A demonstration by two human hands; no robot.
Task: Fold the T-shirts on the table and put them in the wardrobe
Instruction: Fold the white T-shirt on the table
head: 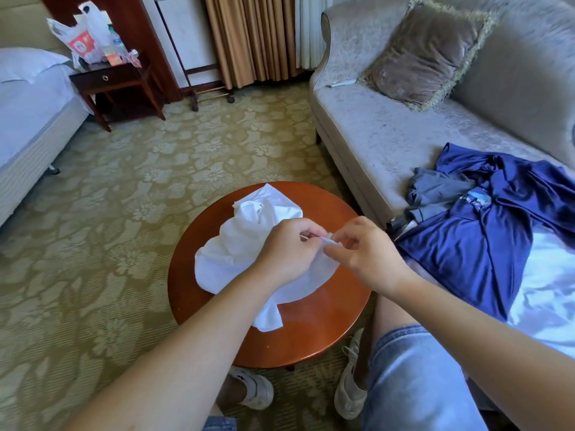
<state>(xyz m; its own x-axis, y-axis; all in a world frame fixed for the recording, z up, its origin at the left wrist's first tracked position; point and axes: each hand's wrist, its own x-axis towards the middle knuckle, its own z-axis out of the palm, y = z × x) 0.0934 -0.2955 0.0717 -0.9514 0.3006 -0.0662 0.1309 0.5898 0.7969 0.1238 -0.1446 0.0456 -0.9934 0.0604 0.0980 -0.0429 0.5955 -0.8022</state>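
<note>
A crumpled white T-shirt point(245, 244) lies in a heap on the round red-brown wooden table point(314, 331). Over its right side, my left hand point(289, 250) and my right hand point(364, 253) meet, and both pinch the same small bit of the shirt's edge between thumb and fingertips, lifted slightly off the table. A blue T-shirt point(473, 244) lies rumpled on the grey sofa point(373, 132) to the right, with a grey garment point(435, 188) beside it and white cloth point(547, 293) under it. No wardrobe is in view.
A brown cushion point(426, 51) leans on the sofa back. A bed point(28, 119) stands at the left, next to a dark nightstand point(112, 82) with plastic bags on it. Patterned carpet surrounds the table. My knees and shoes are at the table's near edge.
</note>
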